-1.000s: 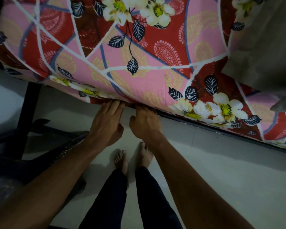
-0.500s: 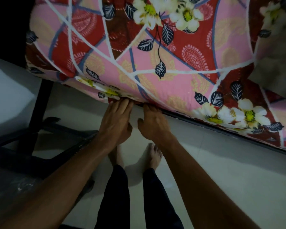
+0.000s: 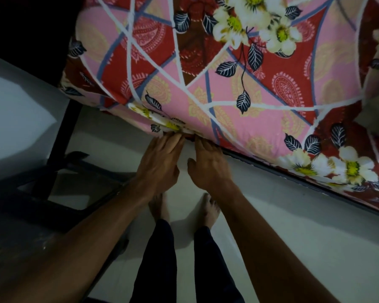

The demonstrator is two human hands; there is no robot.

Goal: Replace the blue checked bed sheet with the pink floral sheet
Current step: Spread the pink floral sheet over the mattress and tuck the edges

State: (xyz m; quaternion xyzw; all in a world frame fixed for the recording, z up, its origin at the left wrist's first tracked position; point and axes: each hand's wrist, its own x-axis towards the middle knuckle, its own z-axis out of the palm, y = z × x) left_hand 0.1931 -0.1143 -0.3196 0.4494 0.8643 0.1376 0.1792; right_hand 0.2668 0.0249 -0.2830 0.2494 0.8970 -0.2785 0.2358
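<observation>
The pink floral sheet (image 3: 228, 101) is judged to be light, soft and limp, so it can be expected to fold and slide wherever it is pushed, and to be dragged loose again if it is pulled from one spot only. It is best taken along its lower hem, where the cloth is gathered at the underside of the bed, and worked in a little at a time along the edge. The cloth is printed in pink and red panels divided by white and blue lines, with paisley marks, dark leaves and white flowers with yellow centres. It is spread over the top and down the near side of the bed, drawn fairly smooth, with a small bunch of folds at the bottom edge near the corner. The left hand (image 3: 160, 162) is held flat, fingers straight and close together, and pressed against that bunched hem; nothing is gripped. The right hand (image 3: 208, 169) is set just beside it, fingers stretched toward the gap above the dark bed rail (image 3: 315, 188), their tips hidden under the cloth; nothing appears to be gripped there either. The blue checked sheet is not seen anywhere
</observation>
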